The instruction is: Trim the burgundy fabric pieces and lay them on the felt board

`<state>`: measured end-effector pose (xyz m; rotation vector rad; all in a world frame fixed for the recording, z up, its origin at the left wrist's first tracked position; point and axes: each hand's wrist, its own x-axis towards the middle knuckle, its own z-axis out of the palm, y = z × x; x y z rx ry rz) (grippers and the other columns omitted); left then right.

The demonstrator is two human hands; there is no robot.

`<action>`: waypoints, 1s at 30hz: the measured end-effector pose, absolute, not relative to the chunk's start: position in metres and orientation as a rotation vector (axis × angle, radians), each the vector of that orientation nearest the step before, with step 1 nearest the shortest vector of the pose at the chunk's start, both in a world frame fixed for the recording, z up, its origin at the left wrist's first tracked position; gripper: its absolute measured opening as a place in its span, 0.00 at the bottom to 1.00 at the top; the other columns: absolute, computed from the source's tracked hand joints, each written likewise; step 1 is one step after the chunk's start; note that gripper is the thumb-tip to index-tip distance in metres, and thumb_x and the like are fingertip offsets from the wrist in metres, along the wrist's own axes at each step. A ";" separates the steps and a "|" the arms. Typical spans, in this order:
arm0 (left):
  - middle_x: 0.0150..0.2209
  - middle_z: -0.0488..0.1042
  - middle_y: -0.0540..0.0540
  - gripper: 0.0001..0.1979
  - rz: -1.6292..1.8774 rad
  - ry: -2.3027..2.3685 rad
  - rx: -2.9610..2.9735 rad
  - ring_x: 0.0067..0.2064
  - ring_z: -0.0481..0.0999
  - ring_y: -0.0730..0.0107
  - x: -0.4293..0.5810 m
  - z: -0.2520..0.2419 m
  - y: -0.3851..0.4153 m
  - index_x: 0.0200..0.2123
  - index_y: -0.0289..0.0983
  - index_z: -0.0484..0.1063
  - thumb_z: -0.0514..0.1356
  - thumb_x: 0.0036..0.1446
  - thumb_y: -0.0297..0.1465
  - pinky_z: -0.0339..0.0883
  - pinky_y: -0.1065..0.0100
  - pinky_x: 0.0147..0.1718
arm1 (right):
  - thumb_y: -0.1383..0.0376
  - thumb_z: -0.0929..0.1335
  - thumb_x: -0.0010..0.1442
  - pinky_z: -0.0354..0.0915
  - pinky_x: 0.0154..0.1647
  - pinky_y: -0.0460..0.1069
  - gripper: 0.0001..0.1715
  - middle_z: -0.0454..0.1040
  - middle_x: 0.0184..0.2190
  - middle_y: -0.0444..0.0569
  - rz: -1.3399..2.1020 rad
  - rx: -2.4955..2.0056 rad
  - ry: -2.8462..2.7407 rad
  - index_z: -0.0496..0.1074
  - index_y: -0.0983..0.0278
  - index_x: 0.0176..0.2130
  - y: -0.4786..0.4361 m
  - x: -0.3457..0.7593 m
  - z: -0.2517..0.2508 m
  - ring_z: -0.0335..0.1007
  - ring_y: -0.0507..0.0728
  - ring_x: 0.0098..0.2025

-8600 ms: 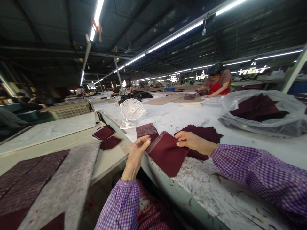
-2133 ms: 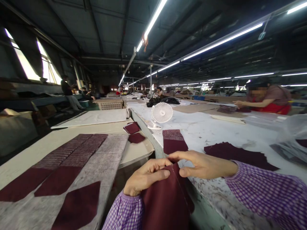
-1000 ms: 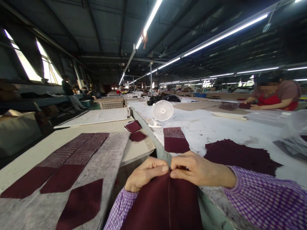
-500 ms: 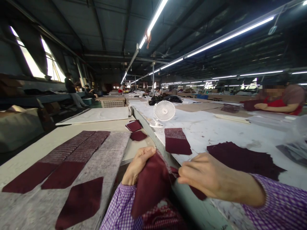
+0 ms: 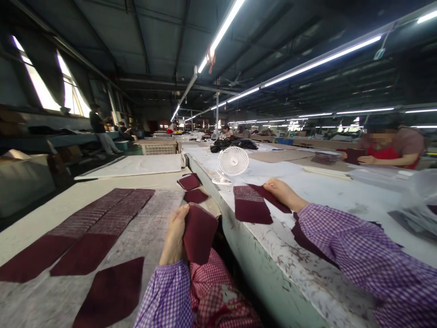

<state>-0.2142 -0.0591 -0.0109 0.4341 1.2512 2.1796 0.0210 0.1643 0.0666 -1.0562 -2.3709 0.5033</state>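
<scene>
My left hand (image 5: 175, 233) grips a maroon fabric piece (image 5: 200, 234) by its left edge, above my lap and the gap between the two tables. Out over the right table, my right hand (image 5: 282, 191) pinches the corner of another maroon fabric piece (image 5: 277, 203). That piece lies slanted across the upper right of a maroon stack (image 5: 253, 211) with a speckled far end. A darker maroon pile (image 5: 309, 239) is partly covered by my right sleeve. On the left table, overlapping fabric rows (image 5: 112, 218) lie behind a single loose piece (image 5: 111, 291).
A small white fan (image 5: 233, 161) stands near the edge of the white right table (image 5: 290, 278). Smaller maroon pieces (image 5: 195, 196) sit at the left table's inner corner. A plastic bag (image 5: 418, 205) lies far right. A co-worker (image 5: 392, 148) handles fabric across the table.
My right hand has moved away from the left one, forward and right, with a fabric piece to the stack. My left hand has shifted slightly left, its piece now hanging flatter.
</scene>
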 end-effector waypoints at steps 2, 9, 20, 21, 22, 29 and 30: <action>0.18 0.73 0.51 0.14 2.118 1.224 0.470 0.20 0.70 0.73 -0.205 -0.010 -0.053 0.24 0.32 0.72 0.69 0.36 0.36 0.62 0.74 0.21 | 0.65 0.61 0.59 0.59 0.34 0.50 0.09 0.72 0.29 0.52 0.381 -1.171 -2.423 0.67 0.68 0.36 0.171 0.018 0.052 0.68 0.59 0.33; 0.18 0.73 0.51 0.15 2.010 1.113 0.560 0.21 0.72 0.71 -0.185 -0.007 -0.047 0.27 0.33 0.73 0.69 0.38 0.37 0.65 0.73 0.23 | 0.71 0.65 0.56 0.56 0.45 0.52 0.18 0.66 0.48 0.58 0.015 -1.284 -2.517 0.63 0.65 0.47 0.163 0.023 0.026 0.64 0.63 0.49; 0.18 0.69 0.53 0.15 1.831 0.876 0.738 0.19 0.66 0.78 -0.121 0.029 -0.053 0.25 0.34 0.68 0.67 0.44 0.39 0.59 0.76 0.21 | 0.53 0.67 0.57 0.59 0.53 0.53 0.32 0.65 0.52 0.57 1.390 -0.148 -2.643 0.58 0.68 0.54 0.079 0.042 0.071 0.61 0.58 0.54; 0.18 0.69 0.53 0.15 1.832 0.885 0.755 0.19 0.66 0.79 -0.113 0.032 -0.054 0.25 0.34 0.68 0.66 0.45 0.40 0.58 0.77 0.21 | 0.54 0.69 0.55 0.60 0.53 0.54 0.33 0.66 0.51 0.57 1.506 -0.099 -2.625 0.59 0.67 0.53 0.066 0.047 0.074 0.61 0.58 0.54; 0.18 0.69 0.54 0.15 1.837 0.898 0.767 0.19 0.65 0.79 -0.106 0.033 -0.056 0.26 0.34 0.68 0.65 0.47 0.40 0.58 0.77 0.21 | 0.55 0.70 0.53 0.61 0.51 0.54 0.32 0.67 0.49 0.56 1.581 -0.125 -2.584 0.61 0.68 0.51 0.054 0.052 0.076 0.63 0.58 0.52; 0.19 0.70 0.52 0.15 1.621 0.865 0.907 0.15 0.61 0.80 -0.111 0.023 -0.057 0.34 0.35 0.70 0.62 0.51 0.41 0.53 0.76 0.17 | 0.62 0.70 0.53 0.65 0.39 0.48 0.16 0.72 0.37 0.49 1.587 -0.581 -2.438 0.67 0.68 0.40 0.022 0.108 0.103 0.68 0.53 0.37; 0.20 0.71 0.51 0.16 1.621 0.858 0.960 0.15 0.61 0.80 -0.113 0.023 -0.056 0.35 0.34 0.70 0.61 0.52 0.41 0.52 0.76 0.17 | 0.63 0.70 0.53 0.65 0.38 0.48 0.16 0.72 0.37 0.48 1.616 -0.588 -2.502 0.67 0.68 0.40 0.020 0.115 0.107 0.68 0.53 0.37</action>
